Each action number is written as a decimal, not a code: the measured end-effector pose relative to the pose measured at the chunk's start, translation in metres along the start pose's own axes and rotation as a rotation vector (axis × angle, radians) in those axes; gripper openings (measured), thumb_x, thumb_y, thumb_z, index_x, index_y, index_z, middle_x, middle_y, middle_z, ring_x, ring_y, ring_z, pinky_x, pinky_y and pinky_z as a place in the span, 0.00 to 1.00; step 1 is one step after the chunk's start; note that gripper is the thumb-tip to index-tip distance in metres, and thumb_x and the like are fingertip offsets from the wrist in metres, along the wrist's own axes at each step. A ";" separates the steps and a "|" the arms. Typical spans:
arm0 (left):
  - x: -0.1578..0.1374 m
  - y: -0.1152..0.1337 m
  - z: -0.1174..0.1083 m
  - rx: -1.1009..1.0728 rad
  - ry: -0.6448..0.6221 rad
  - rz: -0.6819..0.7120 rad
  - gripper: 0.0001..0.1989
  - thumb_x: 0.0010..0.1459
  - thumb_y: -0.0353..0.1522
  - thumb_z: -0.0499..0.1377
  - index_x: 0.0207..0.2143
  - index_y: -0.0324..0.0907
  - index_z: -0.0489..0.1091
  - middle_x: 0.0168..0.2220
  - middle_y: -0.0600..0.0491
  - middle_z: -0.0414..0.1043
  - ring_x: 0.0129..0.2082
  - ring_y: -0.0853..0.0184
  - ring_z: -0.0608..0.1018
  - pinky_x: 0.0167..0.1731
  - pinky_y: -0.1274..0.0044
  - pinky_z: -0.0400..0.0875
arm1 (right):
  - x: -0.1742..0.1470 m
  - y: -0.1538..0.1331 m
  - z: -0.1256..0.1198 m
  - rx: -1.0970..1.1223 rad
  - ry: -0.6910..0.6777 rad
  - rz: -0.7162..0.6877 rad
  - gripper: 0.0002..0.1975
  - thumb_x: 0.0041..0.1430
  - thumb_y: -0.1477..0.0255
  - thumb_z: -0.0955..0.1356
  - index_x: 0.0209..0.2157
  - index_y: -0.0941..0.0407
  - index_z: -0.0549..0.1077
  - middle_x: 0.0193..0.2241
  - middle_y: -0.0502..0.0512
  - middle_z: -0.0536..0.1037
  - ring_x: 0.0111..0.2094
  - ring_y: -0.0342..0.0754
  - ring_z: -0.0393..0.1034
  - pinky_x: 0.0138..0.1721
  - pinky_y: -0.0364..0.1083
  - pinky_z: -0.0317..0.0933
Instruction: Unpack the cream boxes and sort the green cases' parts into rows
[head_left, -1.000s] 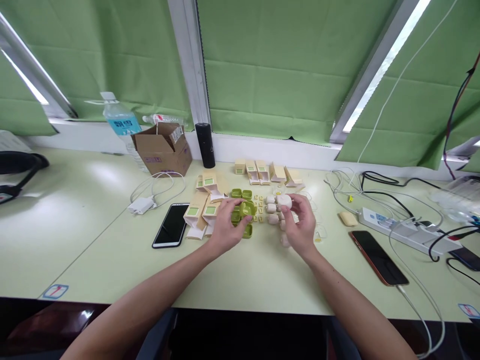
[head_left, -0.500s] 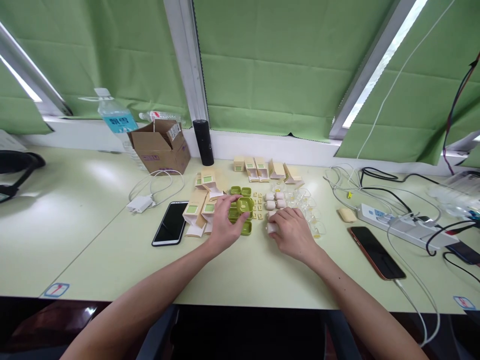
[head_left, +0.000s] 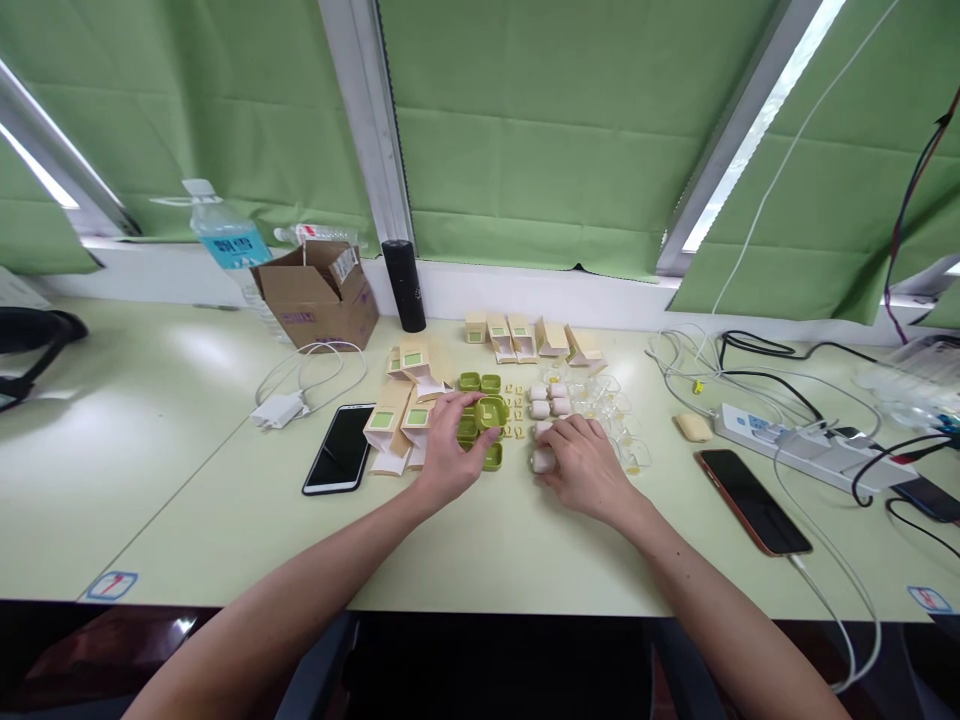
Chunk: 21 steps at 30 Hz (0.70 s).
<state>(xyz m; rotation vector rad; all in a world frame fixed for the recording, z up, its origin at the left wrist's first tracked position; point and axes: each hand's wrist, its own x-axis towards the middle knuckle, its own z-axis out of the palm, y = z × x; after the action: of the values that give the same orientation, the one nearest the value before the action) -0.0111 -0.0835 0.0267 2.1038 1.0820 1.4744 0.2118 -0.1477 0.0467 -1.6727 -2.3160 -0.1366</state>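
Note:
My left hand (head_left: 452, 455) pinches a small square green cup (head_left: 492, 412) between thumb and fingers, raised over several matching green cups (head_left: 491, 458) on the table. The held cup's open side faces up, and a small pale piece seems to lie inside. With its fingers closed on a whitish cylinder (head_left: 543, 461), my right hand (head_left: 589, 465) rests low at the near end of two rows of such whitish cylinders (head_left: 559, 406). Its palm hides some of these. Tiny yellow clip-like pieces (head_left: 514, 403) lie between the hands. Clear plastic cups (head_left: 636, 457) sit beyond my right hand.
Small cream cartons (head_left: 383, 421) lie left of the green cups; more cartons (head_left: 520, 338) stand behind. A phone (head_left: 339, 450) lies at left, another phone (head_left: 753, 502) at right. Around them are a cardboard box (head_left: 319, 300), a black cylinder (head_left: 403, 287), a charger (head_left: 279, 411) and a power strip (head_left: 795, 447).
Both hands keep almost the same place and grip. The whole view has shifted very slightly.

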 end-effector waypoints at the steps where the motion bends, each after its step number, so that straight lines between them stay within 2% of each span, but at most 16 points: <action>1: 0.000 0.000 0.000 0.004 0.001 0.002 0.18 0.61 0.38 0.63 0.52 0.46 0.68 0.48 0.46 0.71 0.51 0.55 0.74 0.51 0.61 0.73 | 0.000 0.001 -0.002 0.018 0.009 0.002 0.19 0.48 0.73 0.77 0.42 0.55 0.74 0.39 0.57 0.79 0.45 0.59 0.67 0.45 0.56 0.59; 5: 0.000 0.000 0.001 -0.001 0.001 0.009 0.18 0.61 0.38 0.63 0.52 0.45 0.68 0.47 0.46 0.70 0.50 0.56 0.74 0.51 0.62 0.73 | 0.001 0.011 -0.019 0.130 0.095 0.032 0.17 0.50 0.74 0.76 0.42 0.53 0.74 0.41 0.56 0.79 0.47 0.59 0.67 0.45 0.57 0.61; 8: -0.001 0.001 0.002 -0.024 -0.015 0.010 0.18 0.61 0.38 0.63 0.53 0.46 0.68 0.48 0.46 0.70 0.50 0.56 0.74 0.51 0.62 0.73 | 0.006 0.017 -0.035 0.266 0.244 0.025 0.13 0.54 0.75 0.74 0.42 0.52 0.74 0.41 0.55 0.79 0.47 0.59 0.68 0.47 0.59 0.64; 11: -0.001 0.002 0.003 -0.031 -0.032 0.026 0.19 0.61 0.38 0.63 0.53 0.46 0.68 0.49 0.46 0.71 0.52 0.55 0.74 0.52 0.61 0.72 | 0.014 0.012 -0.044 0.417 0.392 -0.040 0.11 0.59 0.74 0.70 0.44 0.52 0.74 0.42 0.56 0.79 0.48 0.58 0.70 0.49 0.59 0.67; 13: -0.002 0.002 0.004 -0.040 -0.048 0.054 0.19 0.61 0.37 0.63 0.54 0.46 0.68 0.49 0.46 0.72 0.51 0.55 0.74 0.52 0.61 0.71 | 0.019 0.002 -0.042 0.484 0.411 -0.089 0.15 0.61 0.74 0.69 0.50 0.51 0.72 0.47 0.58 0.78 0.51 0.58 0.71 0.49 0.58 0.70; 16: -0.002 0.001 0.004 -0.071 -0.079 0.112 0.20 0.62 0.36 0.63 0.56 0.46 0.68 0.48 0.47 0.73 0.48 0.57 0.75 0.49 0.64 0.72 | 0.026 -0.016 -0.029 0.543 0.339 -0.188 0.24 0.63 0.75 0.68 0.60 0.51 0.67 0.56 0.60 0.75 0.57 0.58 0.69 0.52 0.59 0.71; 18: -0.002 0.000 0.004 -0.078 -0.088 0.156 0.20 0.63 0.37 0.62 0.56 0.46 0.68 0.47 0.47 0.73 0.46 0.58 0.75 0.47 0.65 0.72 | 0.027 -0.023 -0.018 0.574 0.317 -0.247 0.26 0.64 0.75 0.66 0.63 0.50 0.64 0.58 0.60 0.74 0.60 0.57 0.68 0.55 0.60 0.71; 21: -0.001 -0.002 0.004 -0.072 -0.085 0.234 0.21 0.65 0.41 0.61 0.58 0.45 0.69 0.44 0.47 0.75 0.46 0.57 0.74 0.47 0.64 0.70 | 0.026 -0.026 -0.004 0.621 0.363 -0.274 0.26 0.65 0.77 0.65 0.63 0.49 0.65 0.58 0.61 0.74 0.61 0.56 0.68 0.56 0.59 0.71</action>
<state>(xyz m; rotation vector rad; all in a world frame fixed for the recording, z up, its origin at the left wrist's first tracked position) -0.0084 -0.0830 0.0232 2.2815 0.7616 1.4859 0.1807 -0.1335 0.0600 -0.9399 -2.0112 0.1933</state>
